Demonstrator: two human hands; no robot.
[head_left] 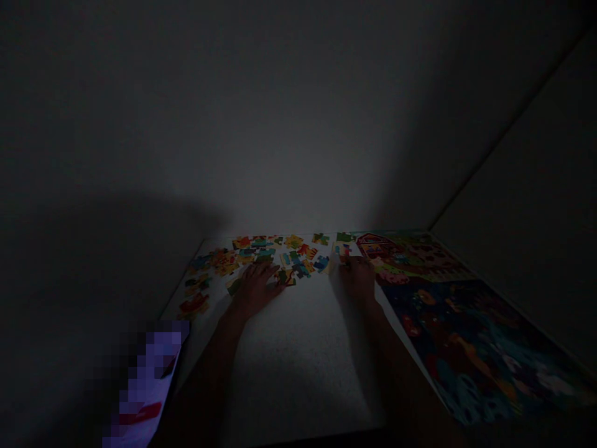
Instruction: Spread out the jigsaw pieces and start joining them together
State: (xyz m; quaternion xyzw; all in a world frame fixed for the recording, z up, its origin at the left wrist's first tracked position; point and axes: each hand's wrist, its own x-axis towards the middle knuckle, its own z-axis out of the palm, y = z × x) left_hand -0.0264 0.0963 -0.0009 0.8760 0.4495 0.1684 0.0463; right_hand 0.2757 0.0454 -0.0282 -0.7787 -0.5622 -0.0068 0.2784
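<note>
My left hand [256, 285] lies palm down among loose jigsaw puzzle pieces with its fingers spread. Its thumb side touches a yellow and dark puzzle piece [286, 277], and a green piece [234, 287] shows beside the wrist side of the palm. Over to the right, my right hand [360, 277] is curled with fingers bent downward. Just beyond its fingertips lies a pale piece with pink and blue [342, 249]. Whether anything is between those fingers is hidden in the dark. A blue piece [321, 264] rests between the two hands.
Many more pieces [224, 261] lie scattered at the table's back left. Colourful pictures, a farm scene [410, 252] and a dark blue one [471, 348], cover the right side. A lit screen [152, 386] stands at lower left. Walls close in behind and right; the light is dim.
</note>
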